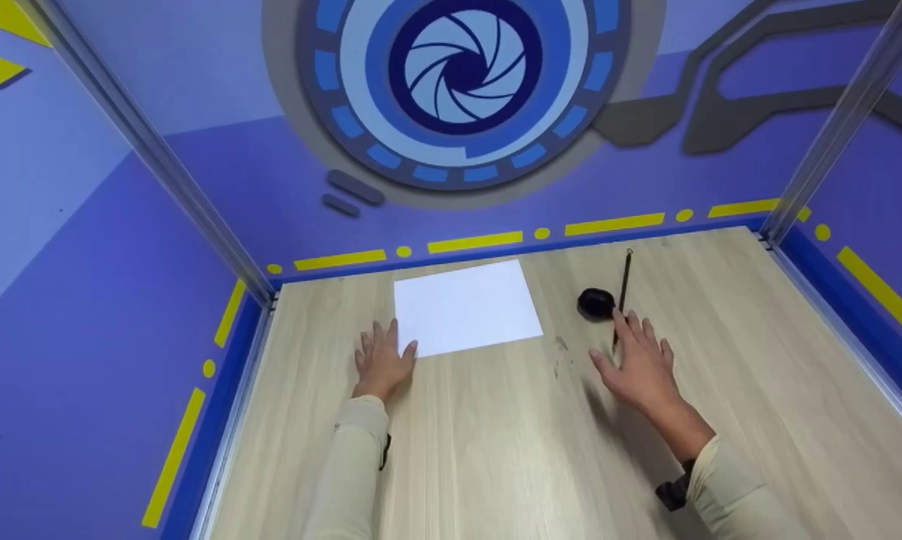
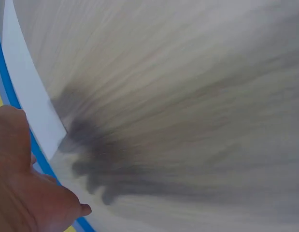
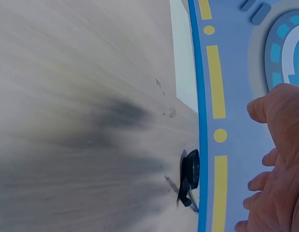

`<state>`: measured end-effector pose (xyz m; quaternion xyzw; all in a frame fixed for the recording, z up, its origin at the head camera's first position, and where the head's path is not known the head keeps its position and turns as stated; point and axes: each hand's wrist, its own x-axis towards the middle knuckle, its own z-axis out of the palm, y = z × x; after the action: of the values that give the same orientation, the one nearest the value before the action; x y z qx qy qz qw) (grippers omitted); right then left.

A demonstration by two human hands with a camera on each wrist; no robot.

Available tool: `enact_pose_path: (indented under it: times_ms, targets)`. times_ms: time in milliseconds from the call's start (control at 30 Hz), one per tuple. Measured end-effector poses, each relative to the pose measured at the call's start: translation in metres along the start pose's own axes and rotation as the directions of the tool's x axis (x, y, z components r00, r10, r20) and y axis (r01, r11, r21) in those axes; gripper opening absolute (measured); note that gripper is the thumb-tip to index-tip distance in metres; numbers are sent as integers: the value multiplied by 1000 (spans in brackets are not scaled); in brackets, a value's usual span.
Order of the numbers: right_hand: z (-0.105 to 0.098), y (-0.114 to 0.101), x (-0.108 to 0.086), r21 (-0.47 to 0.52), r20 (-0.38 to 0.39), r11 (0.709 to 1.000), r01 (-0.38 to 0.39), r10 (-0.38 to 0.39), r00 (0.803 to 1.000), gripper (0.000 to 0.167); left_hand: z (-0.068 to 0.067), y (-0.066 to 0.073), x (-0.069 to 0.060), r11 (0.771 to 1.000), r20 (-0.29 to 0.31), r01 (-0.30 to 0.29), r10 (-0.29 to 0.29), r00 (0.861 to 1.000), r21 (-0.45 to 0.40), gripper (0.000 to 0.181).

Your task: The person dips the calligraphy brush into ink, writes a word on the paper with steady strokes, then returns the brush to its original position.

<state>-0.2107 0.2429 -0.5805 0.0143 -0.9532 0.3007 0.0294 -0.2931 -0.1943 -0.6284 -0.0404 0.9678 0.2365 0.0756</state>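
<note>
Grips of left hand (image 1: 383, 365) and right hand (image 1: 640, 369) are spread wide, empty; slim black rod (image 1: 625, 280) could be rolled if brushed sideways.

Brightly lit head view, soft glare on the table (image 1: 496, 442), wrist views duller (perhaps slightly unfocused), blurred shadows (image 2: 98, 150).

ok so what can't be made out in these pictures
Head view: part of the thin black stick, behind the bare right hand.
Head view: details of the rounded black object, too dark.
Left wrist: part of the white rectangular sheet, cut off by the top edge.
</note>
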Motion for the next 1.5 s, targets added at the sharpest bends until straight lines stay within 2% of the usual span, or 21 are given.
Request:
enact_pose_path:
  times_ms: [200, 433, 700, 900, 1000, 1200, 1333, 1500]
  targets:
    - [-5, 3, 0, 6, -18, 1000, -2, 2, 1000, 85, 10, -4, -4, 998, 83, 45, -42, 996, -34, 74]
    - [-3, 6, 1, 13, -37, 999, -30, 30, 999, 81, 13, -3, -6, 999, 91, 34, -33, 995, -2, 77]
    - [1, 9, 2, 34, -43, 999, -41, 43, 998, 81, 17, -7, -2, 1000, 69, 28, -29, 997, 6, 71]
    - [3, 10, 2, 34, -39, 999, -38, 40, 998, 79, 23, -13, 1, 1000, -4, 3, -3, 1000, -25, 61]
    - [3, 9, 3, 30, -37, 999, -29, 30, 999, 78, 25, -18, 1, 999, -13, -2, 2, 1000, -45, 62]
    - [-2, 12, 2, 36, -40, 999, -32, 33, 999, 78, 29, -28, -3, 998, 53, -3, 6, 999, -58, 67]
    - [-5, 17, 2, 48, -27, 998, -44, 46, 999, 79, 25, -28, -9, 998, 106, -7, 14, 994, -66, 68]
    - [-9, 26, -1, 47, -16, 997, -54, 55, 998, 80, 14, -19, -23, 998, 172, -16, 27, 985, -65, 68]
